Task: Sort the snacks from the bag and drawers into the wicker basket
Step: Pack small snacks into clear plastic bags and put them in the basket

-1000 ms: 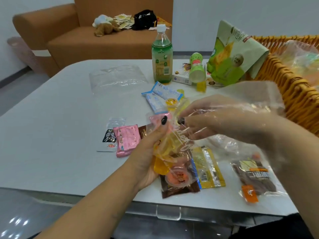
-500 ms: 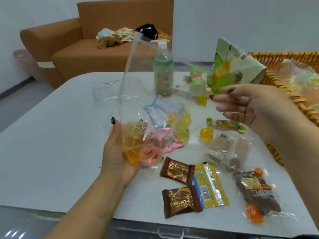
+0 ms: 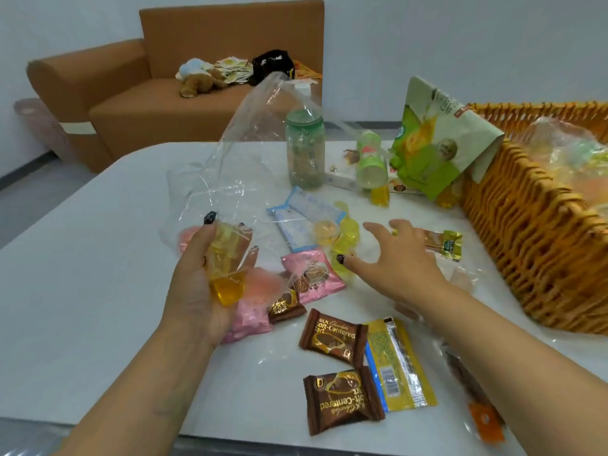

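Note:
My left hand (image 3: 200,284) grips a clear plastic bag (image 3: 243,166) by its bottom, with yellow and pink jelly cups (image 3: 227,278) inside it. The bag's open top stands up in front of the green bottle (image 3: 304,153). My right hand (image 3: 391,261) hovers palm down with fingers spread over loose yellow jelly cups (image 3: 345,232), holding nothing. Pink packets (image 3: 312,274), brown chocolate tart packets (image 3: 332,337) and a yellow packet (image 3: 394,363) lie on the white table (image 3: 82,291). The wicker basket (image 3: 533,232) stands at the right.
A green snack pouch (image 3: 434,149) leans on the basket's corner, beside a tipped green cup (image 3: 370,162) and a flat box. Blue-white sachets (image 3: 296,218) lie mid-table. Another clear bag with snacks lies under my right forearm. An orange sofa (image 3: 158,93) stands beyond the table.
My right hand left the bag and dropped toward the loose jelly cups. My left hand still grips the bag, whose top now stands upright. Several snacks now lie uncovered on the table.

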A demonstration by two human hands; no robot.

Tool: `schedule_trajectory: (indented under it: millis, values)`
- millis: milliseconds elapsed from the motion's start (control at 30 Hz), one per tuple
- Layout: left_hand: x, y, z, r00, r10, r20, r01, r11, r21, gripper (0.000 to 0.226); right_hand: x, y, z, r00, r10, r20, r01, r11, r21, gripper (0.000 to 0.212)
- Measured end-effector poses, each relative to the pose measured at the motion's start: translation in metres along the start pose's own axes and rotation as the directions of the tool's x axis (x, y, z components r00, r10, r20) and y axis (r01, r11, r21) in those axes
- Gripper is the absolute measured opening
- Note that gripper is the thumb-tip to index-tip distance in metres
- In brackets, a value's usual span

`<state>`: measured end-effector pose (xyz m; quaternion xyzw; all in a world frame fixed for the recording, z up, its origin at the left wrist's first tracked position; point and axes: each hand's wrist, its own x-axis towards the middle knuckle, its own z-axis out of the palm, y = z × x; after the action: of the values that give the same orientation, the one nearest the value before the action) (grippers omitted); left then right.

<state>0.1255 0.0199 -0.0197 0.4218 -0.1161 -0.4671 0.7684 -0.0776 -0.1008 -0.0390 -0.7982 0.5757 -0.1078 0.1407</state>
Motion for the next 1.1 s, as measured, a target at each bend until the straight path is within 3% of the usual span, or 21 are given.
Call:
schedule_trajectory:
  millis: [67, 233, 367, 500, 600, 700, 767, 867, 933, 1000, 1033, 1100]
  values:
    - [-0.003, 0.000, 0.002, 1.000, 0.017, -0.025, -0.017, 1.000, 0.020, 0.016, 0.000, 0.003, 0.006, 0.998, 0.000, 0.067, 0.002, 0.999, -0.039, 0.082]
    - [-0.008, 0.003, 0.000, 0.999, 0.026, -0.028, -0.026, 0.999, 0.027, 0.015, 0.000, -0.007, 0.011, 0.997, -0.079, 0.007, 0.079, 0.977, -0.200, 0.084]
    - [-0.012, 0.003, -0.002, 0.999, 0.043, -0.026, -0.042, 0.999, 0.028, 0.020, -0.005, -0.014, 0.021, 0.982, -0.186, 0.014, 0.184, 0.958, -0.221, 0.064]
    - [-0.011, 0.001, 0.002, 0.997, 0.042, -0.061, -0.039, 0.998, 0.047, 0.009, 0.005, -0.008, 0.021, 0.978, -0.205, -0.022, 0.198, 0.964, -0.179, 0.048]
    - [-0.011, 0.003, 0.007, 0.996, 0.033, -0.085, -0.028, 0.998, 0.053, 0.006, 0.011, -0.002, 0.015, 0.991, -0.121, -0.059, 0.122, 0.992, 0.012, 0.043]
    - [-0.016, 0.005, 0.008, 0.998, 0.015, -0.065, -0.008, 0.995, 0.102, 0.014, 0.013, -0.003, -0.007, 0.983, 0.031, -0.179, 0.036, 0.932, 0.361, 0.048]
    - [-0.022, 0.007, 0.007, 0.999, 0.009, -0.039, -0.003, 0.989, 0.148, 0.012, 0.012, -0.009, -0.034, 0.970, 0.143, -0.198, 0.003, 0.805, 0.594, 0.048]
    - [-0.035, 0.009, 0.003, 1.000, -0.008, 0.003, 0.007, 0.978, 0.208, 0.030, -0.006, -0.015, -0.076, 0.976, 0.215, -0.040, -0.080, 0.519, 0.851, 0.028]
    - [-0.044, 0.009, -0.002, 1.000, -0.008, 0.016, 0.003, 0.962, 0.274, 0.044, -0.027, -0.016, -0.094, 0.991, 0.108, 0.078, -0.114, 0.376, 0.920, 0.025]
    - [-0.054, 0.011, -0.006, 1.000, -0.001, 0.031, -0.009, 0.946, 0.323, 0.049, -0.049, -0.013, -0.102, 0.979, -0.119, 0.165, -0.127, 0.278, 0.952, 0.022]
    - [-0.058, 0.011, -0.007, 0.999, 0.002, 0.037, -0.014, 0.943, 0.333, 0.054, -0.060, -0.011, -0.102, 0.951, -0.238, 0.197, -0.132, 0.264, 0.955, 0.023]
    - [-0.067, 0.013, -0.011, 0.998, -0.011, 0.056, -0.008, 0.945, 0.326, 0.064, -0.077, -0.010, -0.099, 0.878, -0.401, 0.264, -0.126, 0.337, 0.933, 0.022]
